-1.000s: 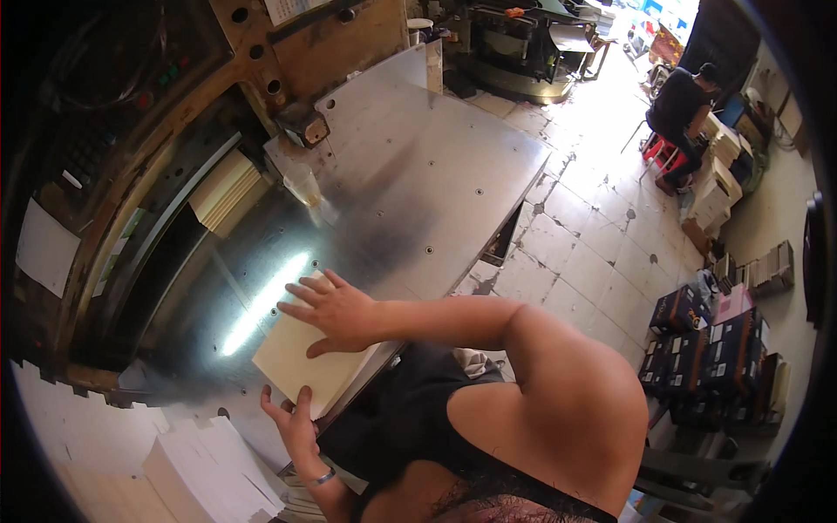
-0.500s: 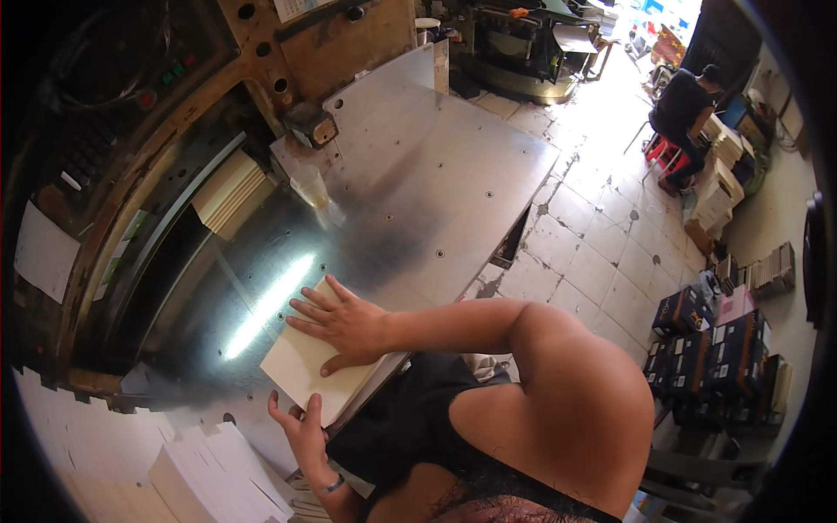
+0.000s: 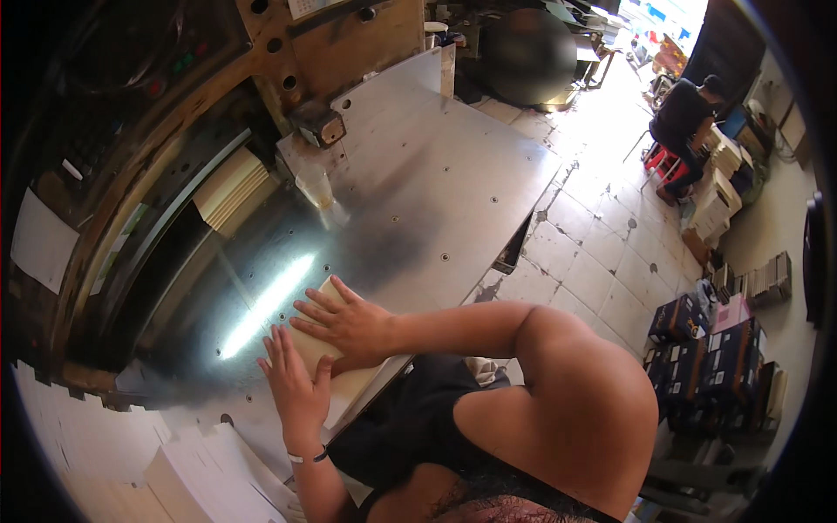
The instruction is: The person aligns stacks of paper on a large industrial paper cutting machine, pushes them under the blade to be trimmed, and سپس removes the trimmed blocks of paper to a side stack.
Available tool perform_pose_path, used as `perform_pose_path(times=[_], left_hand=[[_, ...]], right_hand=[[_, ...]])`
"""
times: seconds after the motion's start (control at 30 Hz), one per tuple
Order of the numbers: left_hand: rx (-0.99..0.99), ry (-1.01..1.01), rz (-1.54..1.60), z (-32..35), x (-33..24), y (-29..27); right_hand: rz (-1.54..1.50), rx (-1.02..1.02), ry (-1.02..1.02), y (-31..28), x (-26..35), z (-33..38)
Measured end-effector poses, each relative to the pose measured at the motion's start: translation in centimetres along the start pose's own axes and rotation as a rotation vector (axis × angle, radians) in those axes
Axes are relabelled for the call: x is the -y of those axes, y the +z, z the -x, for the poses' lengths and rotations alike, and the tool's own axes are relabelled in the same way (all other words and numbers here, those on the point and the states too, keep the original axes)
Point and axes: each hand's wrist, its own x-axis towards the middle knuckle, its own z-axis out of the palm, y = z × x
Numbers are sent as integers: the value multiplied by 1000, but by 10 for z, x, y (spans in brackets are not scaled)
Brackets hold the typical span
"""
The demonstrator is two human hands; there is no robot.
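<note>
A cream-coloured block of paper sheets lies at the near edge of the metal table, partly covered by both hands. My right hand rests flat across its far part, fingers spread. At the block's left edge, my left hand is upright with its fingers stretched out and thumb apart, seemingly touching the side of the sheets. Neither hand is closed round anything. A band is on my left wrist.
Left of the table, more cream paper sits in a machine's opening. A clear cup and a metal block stand farther back. White paper stacks lie at lower left. A person sits at far right, beyond dark boxes.
My left hand has moved up and forward from the block's near corner to its left edge, fingers now straightened. My right hand stays flat on the sheets, nearly unmoved.
</note>
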Motion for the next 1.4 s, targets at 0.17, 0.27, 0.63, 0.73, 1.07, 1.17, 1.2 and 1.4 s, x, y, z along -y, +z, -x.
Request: perform_pose_path(times=[0.17, 0.27, 0.63, 0.73, 1.07, 1.17, 1.2, 1.4], left_hand=[[129, -61, -151, 0, -1, 6], [122, -159, -183, 6, 5, 1], [-63, -230, -325, 28, 16, -12], [-49, -87, -188, 16, -5, -18], [-140, -59, -194, 11, -10, -1], [-181, -13, -199, 10, -12, 4], [-174, -27, -201, 11, -15, -1], [-202, -74, -207, 22, -8, 3]], right_hand=[[25, -5, 3, 6, -2, 0], [-11, -22, 3, 2, -1, 3], [-1, 40, 4, -7, 4, 3], [-2, 22, 13, -7, 0, 4], [27, 4, -1, 0, 0, 0], [110, -67, 30, 12, -5, 2], [141, -59, 59, 8, -6, 4], [208, -137, 255, -19, -52, 26]])
